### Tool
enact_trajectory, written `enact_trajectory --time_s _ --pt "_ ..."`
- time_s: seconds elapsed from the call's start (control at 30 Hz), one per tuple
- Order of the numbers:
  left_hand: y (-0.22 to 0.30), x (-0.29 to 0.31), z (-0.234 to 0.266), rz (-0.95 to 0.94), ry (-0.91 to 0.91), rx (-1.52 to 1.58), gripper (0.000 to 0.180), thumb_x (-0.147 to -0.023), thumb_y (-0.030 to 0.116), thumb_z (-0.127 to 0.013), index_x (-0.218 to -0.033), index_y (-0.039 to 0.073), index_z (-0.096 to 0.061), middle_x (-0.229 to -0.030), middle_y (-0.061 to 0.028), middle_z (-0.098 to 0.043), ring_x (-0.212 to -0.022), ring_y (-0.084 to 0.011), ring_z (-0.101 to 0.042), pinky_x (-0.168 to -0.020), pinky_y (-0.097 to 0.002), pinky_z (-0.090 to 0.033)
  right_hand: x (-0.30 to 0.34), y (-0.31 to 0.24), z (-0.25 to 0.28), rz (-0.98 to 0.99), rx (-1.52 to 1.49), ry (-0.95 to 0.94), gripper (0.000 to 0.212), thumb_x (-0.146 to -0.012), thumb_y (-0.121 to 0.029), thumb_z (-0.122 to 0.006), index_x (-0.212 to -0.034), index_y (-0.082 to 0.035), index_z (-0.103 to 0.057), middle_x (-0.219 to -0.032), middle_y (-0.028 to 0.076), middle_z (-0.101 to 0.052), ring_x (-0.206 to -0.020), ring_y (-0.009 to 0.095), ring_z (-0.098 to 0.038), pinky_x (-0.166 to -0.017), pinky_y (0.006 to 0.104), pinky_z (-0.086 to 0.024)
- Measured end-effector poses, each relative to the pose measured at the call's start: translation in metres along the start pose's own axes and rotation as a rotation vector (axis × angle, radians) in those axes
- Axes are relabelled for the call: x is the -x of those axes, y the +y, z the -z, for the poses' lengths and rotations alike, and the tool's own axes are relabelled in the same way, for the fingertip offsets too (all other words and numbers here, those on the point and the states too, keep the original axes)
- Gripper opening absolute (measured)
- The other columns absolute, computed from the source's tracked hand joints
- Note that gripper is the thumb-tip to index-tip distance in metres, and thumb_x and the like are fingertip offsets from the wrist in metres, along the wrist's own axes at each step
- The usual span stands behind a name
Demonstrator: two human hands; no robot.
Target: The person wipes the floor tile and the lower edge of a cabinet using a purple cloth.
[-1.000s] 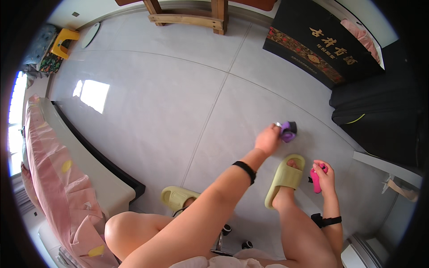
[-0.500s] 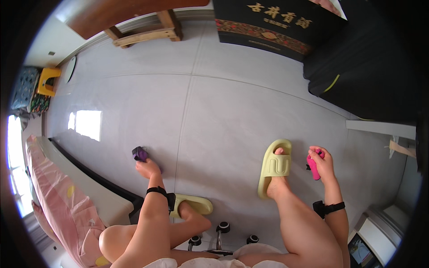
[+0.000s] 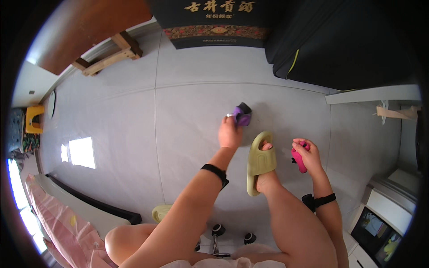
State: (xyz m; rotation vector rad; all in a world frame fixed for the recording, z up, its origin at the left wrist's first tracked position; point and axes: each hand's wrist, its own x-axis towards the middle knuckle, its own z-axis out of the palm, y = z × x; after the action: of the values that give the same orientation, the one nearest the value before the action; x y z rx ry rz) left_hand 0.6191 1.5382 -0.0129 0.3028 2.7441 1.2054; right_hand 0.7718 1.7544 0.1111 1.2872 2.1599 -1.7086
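Whole view has swung right: black box (image 3: 250, 42) now sits top centre. Next, left hand (image 3: 229, 134) has swung from beside the left slipper (image 3: 160, 212) out over the floor (image 3: 196, 107), just left of the right slipper (image 3: 263, 165)'s toe end, pinching the purple-black item (image 3: 242, 117). Right hand (image 3: 311, 156) about unchanged: fingers curled round the pink item (image 3: 298, 163), right of that slipper. Looks like both hands are occupied, items flanking one foot; floor contact can't be told. Counts: one black box, one yellow stool (image 3: 34, 119), two slippers, two black wristbands (image 3: 213, 170), three casters (image 3: 218, 229) (one mostly hidden), one purple-black item, one pink item.
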Motion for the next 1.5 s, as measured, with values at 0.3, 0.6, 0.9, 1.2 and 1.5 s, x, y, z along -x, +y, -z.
enact_trajectory --time_s 0.3,0.6,0.9,1.2,1.5 --pt "-0.012 -0.029 0.038 -0.187 -0.027 -0.176 0.025 -0.073 0.016 -0.068 -0.083 -0.001 -0.053 -0.084 -0.0186 -0.056 -0.08 -0.0407 -0.054 -0.068 -0.0459 -0.044 0.006 0.017 0.008 -0.006 -0.022 0.017 0.032 -0.08 -0.024 -0.071 -0.101 0.0 -0.065 -0.092 0.007 -0.066 -0.083 0.013 -0.06 -0.076 0.0262 -0.049" --pt "-0.079 -0.027 0.12 0.202 0.254 -0.225 0.026 -0.076 0.019 -0.064 -0.092 0.001 -0.053 -0.096 -0.0175 -0.058 -0.087 -0.0373 -0.058 -0.072 -0.0459 -0.047 0.019 0.026 0.014 -0.013 0.042 0.021 0.032 -0.08 -0.023 -0.072 -0.101 0.0 -0.065 -0.092 0.007 -0.066 -0.083 0.013 -0.06 -0.076 0.026 -0.049" --pt "-0.094 0.001 0.103 0.213 0.295 -0.386 0.03 -0.075 0.013 -0.061 -0.102 0.005 -0.051 -0.096 -0.018 -0.057 -0.089 -0.0391 -0.056 -0.074 -0.0488 -0.045 0.021 0.036 0.022 -0.067 -0.061 0.083 0.031 -0.08 -0.02 -0.072 -0.101 0.001 -0.064 -0.095 0.007 -0.065 -0.083 0.013 -0.06 -0.076 0.0251 -0.049" --pt "0.027 0.017 -0.015 0.115 -0.072 -0.063 0.029 -0.073 0.014 -0.066 -0.093 0.0 -0.05 -0.096 -0.0216 -0.055 -0.086 -0.0428 -0.055 -0.074 -0.0486 -0.047 0.014 0.016 -0.006 0.004 -0.035 -0.005 0.032 -0.08 -0.022 -0.071 -0.102 0.001 -0.065 -0.093 0.006 -0.065 -0.082 0.012 -0.06 -0.073 0.0254 -0.049" --pt "0.0 -0.018 0.028 -0.085 -0.184 -0.234 0.028 -0.076 0.014 -0.062 -0.099 0.003 -0.051 -0.098 -0.0171 -0.055 -0.085 -0.0399 -0.056 -0.07 -0.0477 -0.047 0.019 0.023 0.007 -0.049 -0.031 0.042 0.031 -0.081 -0.022 -0.071 -0.1 0.001 -0.064 -0.09 0.006 -0.065 -0.081 0.013 -0.06 -0.073 0.0259 -0.049"
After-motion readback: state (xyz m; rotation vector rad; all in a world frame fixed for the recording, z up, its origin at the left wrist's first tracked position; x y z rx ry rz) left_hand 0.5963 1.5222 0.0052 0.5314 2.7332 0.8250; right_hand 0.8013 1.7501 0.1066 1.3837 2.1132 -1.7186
